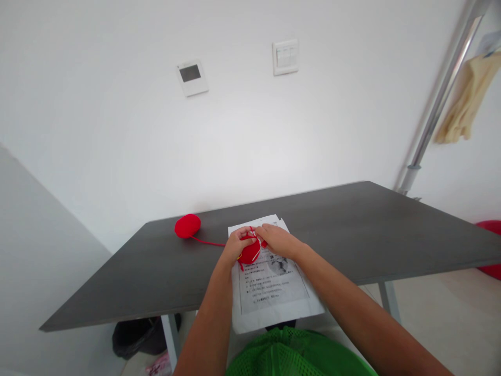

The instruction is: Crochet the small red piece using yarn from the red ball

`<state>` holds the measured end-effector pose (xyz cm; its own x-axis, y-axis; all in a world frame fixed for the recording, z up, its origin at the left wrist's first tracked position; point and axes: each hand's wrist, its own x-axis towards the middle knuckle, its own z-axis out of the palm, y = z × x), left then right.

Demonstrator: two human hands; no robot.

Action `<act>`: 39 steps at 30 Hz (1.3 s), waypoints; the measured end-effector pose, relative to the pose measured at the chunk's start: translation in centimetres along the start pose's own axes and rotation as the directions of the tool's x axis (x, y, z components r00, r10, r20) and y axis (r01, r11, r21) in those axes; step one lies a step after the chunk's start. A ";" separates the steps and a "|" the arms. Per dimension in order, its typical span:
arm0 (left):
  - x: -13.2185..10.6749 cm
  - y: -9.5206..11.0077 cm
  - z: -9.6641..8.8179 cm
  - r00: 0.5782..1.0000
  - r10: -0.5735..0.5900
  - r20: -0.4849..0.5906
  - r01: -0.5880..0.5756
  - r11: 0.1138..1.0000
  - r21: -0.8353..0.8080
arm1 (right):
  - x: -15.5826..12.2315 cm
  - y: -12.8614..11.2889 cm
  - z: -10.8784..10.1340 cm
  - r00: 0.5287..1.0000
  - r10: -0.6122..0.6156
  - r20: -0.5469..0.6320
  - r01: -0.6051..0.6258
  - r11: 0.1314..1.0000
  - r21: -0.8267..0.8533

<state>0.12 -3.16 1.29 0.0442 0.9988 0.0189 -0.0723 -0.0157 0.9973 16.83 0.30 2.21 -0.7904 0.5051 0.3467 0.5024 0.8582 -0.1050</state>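
Observation:
My left hand [239, 243] is closed on a round red crochet piece [249, 254], its fingers along the upper edge. A small yellow marker [239, 256] shows at the piece's left side, and a short red yarn tail hangs below. Pinched shut, my right hand [276, 239] meets the left at the top of the piece. A small red end [264, 244] pokes out under its fingers, seemingly of a crochet hook that is mostly hidden. Red yarn [209, 243] runs from the left hand to a red yarn ball [188, 226] on the table.
A printed paper sheet [276, 308] lies beneath the hands and overhangs the front edge of the dark grey table [336, 224]. Behind stands a white wall with a thermostat [192, 78] and a switch [285, 57]. A black bag [136, 337] sits below the table at left.

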 end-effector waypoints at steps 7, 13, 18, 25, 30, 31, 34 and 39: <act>0.0 -0.1 -0.1 0.997 0.007 0.078 -0.001 0.998 -0.070 | -0.1 0.0 0.0 1.000 -0.006 -0.019 0.006 1.000 0.000; 0.0 -0.3 0.0 1.000 -0.020 0.013 0.020 0.999 -0.026 | -0.1 0.3 0.1 1.000 0.005 -0.030 -0.004 0.999 0.036; 0.2 -0.4 0.2 1.000 -0.014 -0.026 0.015 1.000 0.013 | 0.0 0.3 0.0 0.999 0.011 -0.033 -0.008 0.997 0.074; 0.1 0.0 0.6 0.998 0.003 -0.060 0.000 0.999 0.049 | 0.0 0.0 -0.2 0.999 0.031 -0.019 -0.030 0.997 0.066; 0.0 0.2 0.9 0.995 0.029 -0.097 -0.026 0.999 0.038 | 0.2 -0.3 0.1 0.997 0.048 -0.053 -0.046 0.998 0.049; 0.0 0.3 0.9 0.994 0.038 -0.104 -0.034 0.999 0.034 | 0.3 -0.3 0.2 0.996 0.055 -0.066 -0.051 0.997 0.060; -0.1 0.4 1.0 0.993 0.048 -0.112 -0.046 0.999 0.021 | 0.3 -0.3 0.5 0.991 0.069 -0.112 -0.054 0.990 0.130; -0.2 0.4 0.9 0.993 0.042 -0.108 -0.046 0.998 -0.036 | 0.1 0.3 0.2 0.965 0.104 -0.242 0.001 0.918 0.397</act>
<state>1.01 -3.43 1.76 -0.0667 0.9964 0.0528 -0.1105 -0.0600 0.9921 16.82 0.58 2.02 -0.6251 0.5546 0.5493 0.3215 0.8242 -0.4662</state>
